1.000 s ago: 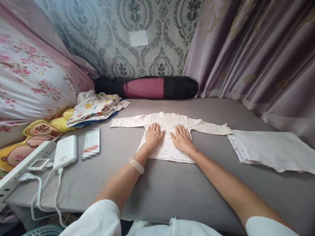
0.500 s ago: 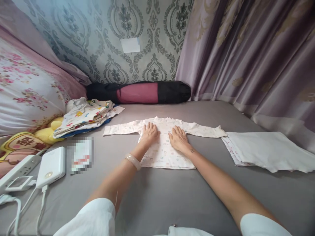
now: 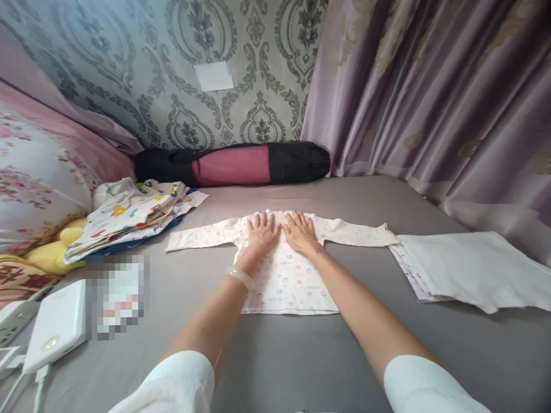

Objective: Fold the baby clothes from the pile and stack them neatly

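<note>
A small white long-sleeved shirt (image 3: 288,284) with a fine pastel print lies spread on the grey bed sheet (image 3: 301,355), both sleeves stretched out sideways. My left hand (image 3: 262,234) rests flat on its upper chest, left of the middle, fingers apart and pointing to the collar. My right hand (image 3: 300,231) lies flat beside it on the upper right of the chest, fingers also extended. The hands are close together but apart, and they cover part of the collar area. Neither hand grips the cloth.
Folded white clothes (image 3: 473,267) lie at the right, touching the right cuff. A pile of patterned clothes (image 3: 133,212) is at the left, near a yellow plush (image 3: 55,252). A white power bank (image 3: 55,327) with cables sits front left. A black-and-pink roll bag (image 3: 232,164) lies along the wall.
My right hand has moved up the shirt toward the collar and closer to my left hand. My left hand stays on the chest. The view has shifted slightly.
</note>
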`<state>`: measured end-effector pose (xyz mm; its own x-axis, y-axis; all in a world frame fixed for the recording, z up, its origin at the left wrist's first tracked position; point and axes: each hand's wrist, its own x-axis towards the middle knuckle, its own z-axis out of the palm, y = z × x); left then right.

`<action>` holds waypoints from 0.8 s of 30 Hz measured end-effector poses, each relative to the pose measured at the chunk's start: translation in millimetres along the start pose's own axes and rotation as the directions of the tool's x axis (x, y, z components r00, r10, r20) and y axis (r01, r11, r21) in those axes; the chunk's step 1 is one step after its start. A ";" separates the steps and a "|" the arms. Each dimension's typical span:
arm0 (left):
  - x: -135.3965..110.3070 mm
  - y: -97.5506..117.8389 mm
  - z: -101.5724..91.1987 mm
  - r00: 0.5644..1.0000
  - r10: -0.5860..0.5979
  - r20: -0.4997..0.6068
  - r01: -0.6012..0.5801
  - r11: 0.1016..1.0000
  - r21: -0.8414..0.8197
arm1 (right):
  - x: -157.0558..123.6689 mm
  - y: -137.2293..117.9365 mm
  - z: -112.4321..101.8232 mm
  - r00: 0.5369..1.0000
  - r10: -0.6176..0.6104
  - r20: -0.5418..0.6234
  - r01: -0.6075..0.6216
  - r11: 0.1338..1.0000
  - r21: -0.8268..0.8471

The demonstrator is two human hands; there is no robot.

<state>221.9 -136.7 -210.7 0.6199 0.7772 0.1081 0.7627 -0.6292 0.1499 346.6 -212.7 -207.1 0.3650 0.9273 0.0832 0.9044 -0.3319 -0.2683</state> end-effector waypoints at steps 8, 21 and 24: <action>-0.3 -5.5 1.7 0.998 0.019 -0.056 -0.024 0.996 -0.087 | -0.2 32.4 -43.1 0.988 0.154 0.027 -0.153 0.916 0.371; -1.7 -4.9 1.3 0.924 0.371 -0.091 -0.380 0.918 -0.115 | -61.0 131.4 -78.2 0.498 0.765 -0.408 -0.773 0.605 0.190; 0.0 -3.0 3.4 0.916 0.395 -0.061 -0.400 0.911 -0.105 | -60.6 134.5 -79.7 0.533 0.772 -0.348 -0.773 0.611 0.170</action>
<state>220.3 -134.9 -214.5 0.8585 0.4642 0.2181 0.4272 -0.8825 0.1966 463.7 -327.3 -171.8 0.9691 0.1776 0.1711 0.2323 -0.8903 -0.3916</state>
